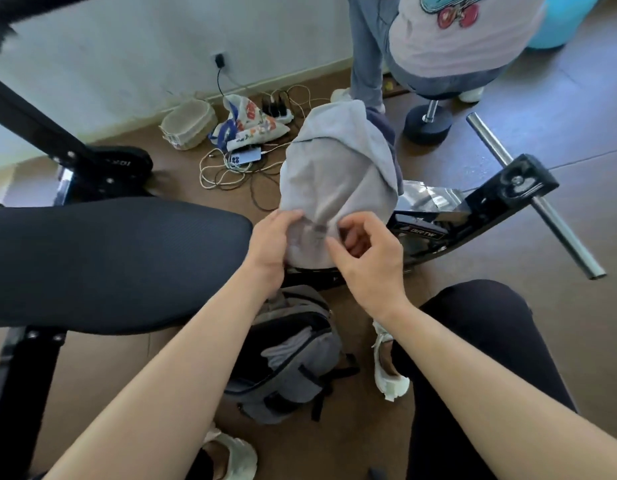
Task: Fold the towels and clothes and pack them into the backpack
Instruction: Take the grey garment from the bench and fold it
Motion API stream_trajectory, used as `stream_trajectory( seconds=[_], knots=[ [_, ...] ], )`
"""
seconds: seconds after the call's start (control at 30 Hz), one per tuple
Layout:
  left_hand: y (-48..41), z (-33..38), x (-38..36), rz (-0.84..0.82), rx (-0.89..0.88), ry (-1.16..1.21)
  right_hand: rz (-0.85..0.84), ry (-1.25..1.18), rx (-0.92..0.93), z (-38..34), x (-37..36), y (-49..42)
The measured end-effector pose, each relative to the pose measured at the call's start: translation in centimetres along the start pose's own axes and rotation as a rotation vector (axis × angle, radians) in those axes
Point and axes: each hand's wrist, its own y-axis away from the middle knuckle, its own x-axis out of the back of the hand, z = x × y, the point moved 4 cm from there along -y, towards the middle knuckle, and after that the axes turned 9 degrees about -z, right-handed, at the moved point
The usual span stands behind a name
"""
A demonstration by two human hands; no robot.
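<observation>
- Noted: bunched light grey cloth garment with a dark navy part along its right side, raised between both forearms, far end pointing away from the camera.
- Cannot tell whether its lower end rests on the black metal frame behind it.
- Left grip: closed on the garment's near left edge, fingers curled behind the cloth, thumb on the front.
- Right grip: pinching the garment's near hem between thumb and forefinger, other fingers loosely curled.
- Directly below the hands, on the brown wooden floor: grey fabric backpack with black trim, unzipped, main compartment open.
- Inside that compartment: pale grey folded cloth.
- Left of the garment: black padded bench cushion.
- Right of the frame: chrome steel bar lying slantwise.
- Far floor, near the wall: tangled white and black cables, pale blue phone, patterned cloth bag, round woven baskets, black dumbbell.
- Top edge: second person, pale printed top, blue jeans, standing.
</observation>
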Motion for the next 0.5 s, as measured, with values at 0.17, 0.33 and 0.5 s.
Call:
stream_trajectory(
  seconds=[0.17,0.33,0.5],
  knots=[
    [1.8,3.3,0.5,-0.156,0.040,0.339,0.159,0.009,0.063,0.3,1.0,-0.8],
    [2.5,5.5,1.1,-0.208,-0.028,0.461,0.034,0.038,0.053,1.6,1.4,-3.4],
    [2.8,5.9,2.0,-0.245,-0.099,0.378,-0.163,0.174,0.009,2.6,0.0,-5.0]
  ],
)
